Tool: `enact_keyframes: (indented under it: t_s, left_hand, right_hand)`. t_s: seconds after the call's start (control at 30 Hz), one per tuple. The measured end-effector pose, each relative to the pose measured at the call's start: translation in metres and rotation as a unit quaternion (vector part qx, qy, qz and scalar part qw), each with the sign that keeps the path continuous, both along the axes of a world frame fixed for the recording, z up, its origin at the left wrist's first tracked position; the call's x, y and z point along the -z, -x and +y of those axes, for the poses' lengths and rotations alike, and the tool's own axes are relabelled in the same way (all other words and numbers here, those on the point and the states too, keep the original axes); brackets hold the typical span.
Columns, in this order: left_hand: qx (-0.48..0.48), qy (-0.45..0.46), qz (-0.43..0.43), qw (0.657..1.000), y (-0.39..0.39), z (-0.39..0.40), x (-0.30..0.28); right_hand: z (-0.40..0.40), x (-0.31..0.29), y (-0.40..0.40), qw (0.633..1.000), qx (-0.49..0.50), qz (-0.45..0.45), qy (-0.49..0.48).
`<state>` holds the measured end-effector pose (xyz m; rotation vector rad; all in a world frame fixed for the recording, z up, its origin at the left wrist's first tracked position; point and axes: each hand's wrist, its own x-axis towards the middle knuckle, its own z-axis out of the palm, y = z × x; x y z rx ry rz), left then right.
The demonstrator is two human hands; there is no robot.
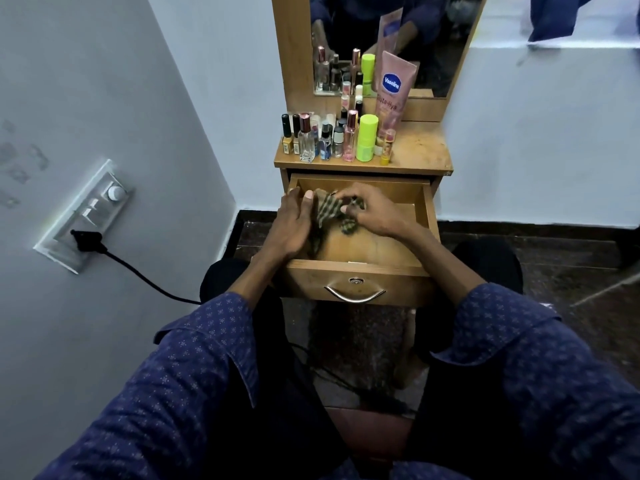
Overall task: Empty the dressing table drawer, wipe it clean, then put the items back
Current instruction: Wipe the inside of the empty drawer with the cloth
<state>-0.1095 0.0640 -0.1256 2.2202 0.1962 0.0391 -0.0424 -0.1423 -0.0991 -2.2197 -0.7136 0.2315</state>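
**Both hands on the cloth, drawer pulled out**

You've got the drawer [360,268] pulled open toward you, and both hands are over its left half working a checked cloth [327,211]. Your left hand [292,225] sits at the drawer's left wall with the fingers fairly straight, lying against the cloth's left edge; the thumb looks like it's on top of the fabric, but it's a bit blurry there so I wouldn't swear to it. Your right hand [372,211] has its fingers curled down, pinching the bunched-up cloth from the right side.

All the stuff is up on the dressing table top [420,150]: a cluster of small bottles [317,140] on the left side, a lime green container [367,138] next to them, and a pink Vaseline tube [393,93] leaning against the mirror [436,46]. On the wall to your left, a black plug [86,240] sits in the switchboard [86,214].
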Motion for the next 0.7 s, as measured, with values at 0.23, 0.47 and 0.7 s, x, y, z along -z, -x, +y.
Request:
enact_keyframes:
  t_s: [0.23, 0.47, 0.7]
  left_hand:
    - [-0.003, 0.013, -0.001, 1.000, 0.002, -0.001, -0.002]
    - [0.015, -0.014, 0.003, 1.000, 0.000, 0.002, 0.003]
    - [0.007, -0.020, 0.003, 1.000, 0.003, -0.001, 0.000]
  right_hand:
    - [0.023, 0.031, 0.005, 0.987, 0.023, -0.104, 0.117]
    - [0.067, 0.045, -0.001, 0.966, -0.035, -0.112, 0.230]
    - [0.085, 0.036, -0.007, 0.956, -0.124, -0.072, 0.256]
